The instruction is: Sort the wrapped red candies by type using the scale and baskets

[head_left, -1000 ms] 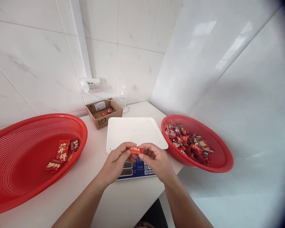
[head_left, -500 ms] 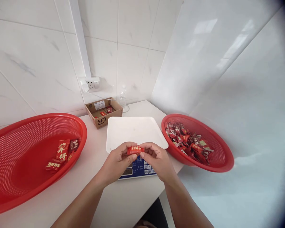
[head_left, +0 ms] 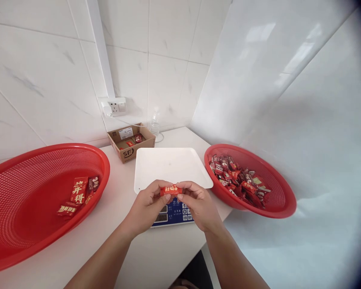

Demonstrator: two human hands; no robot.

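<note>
Between my two hands is a small red wrapped candy (head_left: 172, 190) with pale lettering. My left hand (head_left: 147, 204) pinches its left end between thumb and fingers. Its right end is pinched the same way by my right hand (head_left: 200, 202). Both hands hover over the front of a digital scale with a white weighing pan (head_left: 170, 164) and a blue key panel (head_left: 176, 216), which they partly hide. To the right, a red plastic basket (head_left: 284, 196) holds a heap of wrapped candies (head_left: 240, 180). A larger red basket (head_left: 42, 149) on the left contains several red packets (head_left: 79, 190).
Behind the scale stands a cardboard box (head_left: 132, 153) with a few wrapped candies inside. A clear plastic bottle (head_left: 155, 122) and a white cable are beside it, below a wall socket (head_left: 118, 106). Tiled walls border the white table (head_left: 120, 249) at the back and right.
The candy has turned slightly between my fingers, so its lettering sits differently. My hands stay in nearly the same place, and the baskets are unchanged.
</note>
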